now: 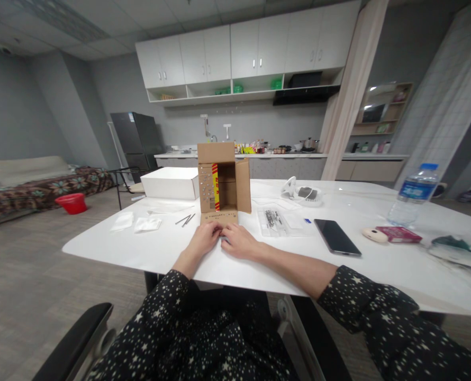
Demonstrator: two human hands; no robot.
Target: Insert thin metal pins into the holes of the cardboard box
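Cardboard, brown and plain, makes up the small box (223, 180) standing on its side on the tabletop (148, 254), set back a little from the near edge and towards the left half. Its open mouth faces the person, one flap up, one swung out to the right, one lying flat towards the hands; a red and yellow strip runs down the left inner wall, beside rows of small dots. Left hand (206, 238) and right hand (239, 241) rest side by side on the table just in front of that lower flap, fingertips meeting. Fingers are curled loosely; whether they pinch anything small between them cannot be told. Both forearms reach in from starry dark sleeves.
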